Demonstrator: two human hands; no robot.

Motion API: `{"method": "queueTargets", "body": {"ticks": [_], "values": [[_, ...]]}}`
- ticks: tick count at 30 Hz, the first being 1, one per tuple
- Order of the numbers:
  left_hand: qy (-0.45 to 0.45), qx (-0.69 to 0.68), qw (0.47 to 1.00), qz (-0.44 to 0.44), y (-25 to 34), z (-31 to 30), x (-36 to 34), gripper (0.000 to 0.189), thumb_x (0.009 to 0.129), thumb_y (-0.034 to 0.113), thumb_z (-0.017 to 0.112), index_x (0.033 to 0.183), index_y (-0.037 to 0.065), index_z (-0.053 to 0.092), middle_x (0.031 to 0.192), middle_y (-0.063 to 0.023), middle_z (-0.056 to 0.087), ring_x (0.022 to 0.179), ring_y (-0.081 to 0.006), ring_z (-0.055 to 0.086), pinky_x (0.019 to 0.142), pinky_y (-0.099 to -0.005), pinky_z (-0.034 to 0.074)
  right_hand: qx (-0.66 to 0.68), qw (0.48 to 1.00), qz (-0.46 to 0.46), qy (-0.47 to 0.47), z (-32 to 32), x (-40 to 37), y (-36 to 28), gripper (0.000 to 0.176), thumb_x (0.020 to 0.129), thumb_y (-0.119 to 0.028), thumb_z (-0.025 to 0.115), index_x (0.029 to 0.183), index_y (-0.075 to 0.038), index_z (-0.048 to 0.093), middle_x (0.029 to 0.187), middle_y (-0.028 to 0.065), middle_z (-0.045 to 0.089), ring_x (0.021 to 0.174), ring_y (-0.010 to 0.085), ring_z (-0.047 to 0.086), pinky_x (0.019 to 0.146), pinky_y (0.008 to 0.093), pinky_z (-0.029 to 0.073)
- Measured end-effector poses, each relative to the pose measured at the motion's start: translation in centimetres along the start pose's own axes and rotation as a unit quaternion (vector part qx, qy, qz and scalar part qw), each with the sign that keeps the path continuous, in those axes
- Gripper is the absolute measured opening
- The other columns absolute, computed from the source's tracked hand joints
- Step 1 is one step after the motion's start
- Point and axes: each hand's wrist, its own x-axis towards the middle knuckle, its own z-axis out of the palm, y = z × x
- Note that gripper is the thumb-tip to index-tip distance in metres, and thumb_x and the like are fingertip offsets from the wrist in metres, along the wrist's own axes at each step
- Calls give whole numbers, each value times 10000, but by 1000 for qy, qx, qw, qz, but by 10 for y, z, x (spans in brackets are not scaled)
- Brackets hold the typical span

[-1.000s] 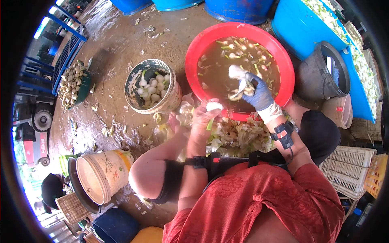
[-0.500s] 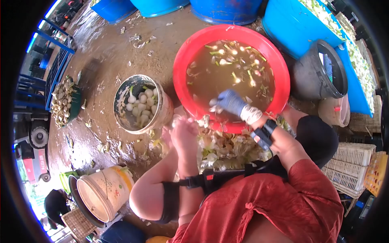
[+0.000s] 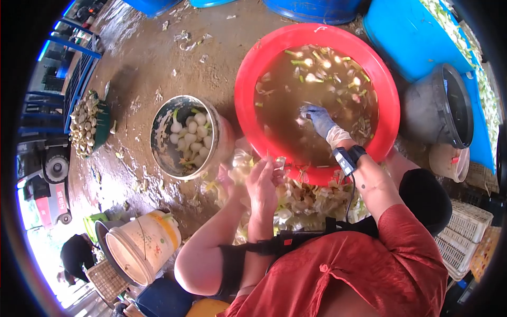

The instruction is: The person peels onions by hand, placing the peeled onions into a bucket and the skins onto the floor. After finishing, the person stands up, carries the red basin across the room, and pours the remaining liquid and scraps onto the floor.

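Observation:
My right hand (image 3: 319, 120), in a blue glove, is over the murky water of a red tub (image 3: 248, 95). Its fingers are closed at a pale pinkish garlic bulb (image 3: 301, 121) at the water surface. Other peeled garlic bulbs (image 3: 312, 77) with green stem stubs float toward the tub's far side among loose skins. Bare and raised by the near rim, my left hand (image 3: 262, 182) has its fingers pinched together. A small pale piece (image 3: 280, 162) shows at those fingertips, too small to name. Left of the tub, a bucket (image 3: 215, 158) holds white bulbs.
Peeled skins (image 3: 303, 203) are heaped between my legs. A black bucket (image 3: 422, 105) and blue tubs (image 3: 391, 37) stand right and behind. At left are a green container of bulbs (image 3: 101, 124), a white bucket (image 3: 134, 248) and another person (image 3: 76, 256).
The view has shifted, so the tub sits farther right. My right hand has moved farther over the water, away from the near rim. My left hand has turned, its fingertips now showing.

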Motion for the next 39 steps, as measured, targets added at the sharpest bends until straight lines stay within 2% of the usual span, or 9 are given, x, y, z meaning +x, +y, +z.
{"method": "queueTargets", "body": {"ticks": [3, 6, 9, 18, 22, 26, 30, 33, 39], "values": [[10, 8, 1000, 15, -1, 3, -4, 200, 894, 184, 569, 1034, 41, 575, 878, -75, 623, 720, -141, 600, 604, -236, 467, 603, 714, 330, 129, 10, 5, -21, 117, 815, -149, 602, 908, -110, 661, 757, 99, 656, 727, 293, 646, 666, 360, 517], [1, -5, 1000, 26, 3, 5, -11, 212, 887, 194, 583, 1033, 41, 575, 862, -72, 624, 697, -137, 596, 602, -239, 469, 184, 904, 385, -13, -13, 4, 4, 322, 785, -276, 650, 1074, -135, 620, 958, 126, 648, 888, 309, 632, 764, 406, 505], [7, -6, 1000, 23, 4, 3, -15, 203, 886, 187, 585, 1026, 40, 574, 850, -69, 622, 680, -136, 589, 602, -238, 466, -106, 916, 386, 18, -72, 2, -43, 464, 765, -253, 684, 1169, -79, 538, 1160, 213, 539, 1043, 333, 548, 910, 366, 446], [-9, -7, 1000, 3, 0, -3, -8, 205, 876, 147, 586, 1053, 45, 574, 873, -75, 622, 707, -147, 594, 615, -248, 470, 116, 917, 379, -30, 8, -17, 18, 789, 700, -523, 689, 1298, -74, 438, 1301, 180, 479, 1196, 320, 460, 975, 395, 393], [-4, -9, 1000, 4, 1, -5, -7, 213, 875, 142, 585, 1066, 48, 575, 888, -74, 620, 726, -151, 596, 624, -251, 470, 83, 865, 357, -343, 18, -11, -22, 539, 734, -446, 651, 1067, -22, 619, 1061, 192, 624, 1020, 347, 579, 884, 403, 450], [-8, -8, 1000, 1, -1, -4, -7, 218, 876, 153, 586, 1064, 44, 575, 886, -76, 621, 717, -151, 596, 614, -249, 471, 100, 893, 204, -388, 30, -20, -51, 343, 767, -262, 568, 1024, -47, 644, 1009, 203, 630, 958, 367, 593, 851, 415, 464], [2, 2, 1000, 16, -1, -8, -8, 220, 880, 161, 581, 1062, 37, 575, 882, -80, 624, 706, -150, 595, 606, -247, 469, 119, 981, 105, -109, -11, -24, -72, 431, 700, -286, 661, 1098, -139, 584, 1049, 162, 608, 968, 351, 573, 847, 425, 452], [4, 1, 1000, 21, -5, -11, -8, 220, 883, 162, 577, 1061, 32, 574, 879, -85, 626, 704, -152, 597, 606, -247, 468, -124, 956, 254, -80, -68, -9, -51, 500, 685, -295, 650, 1163, -206, 536, 1288, 59, 443, 1204, 324, 404, 934, 585, 311], [-4, 7, 1000, 23, -3, -2, -10, 211, 886, 156, 572, 1052, 25, 577, 872, -94, 629, 692, -152, 602, 597, -249, 468, -88, 870, 356, -331, -14, -79, 46, 360, 735, -152, 590, 1092, -116, 624, 1109, 165, 581, 1048, 339, 570, 868, 412, 467]]}}
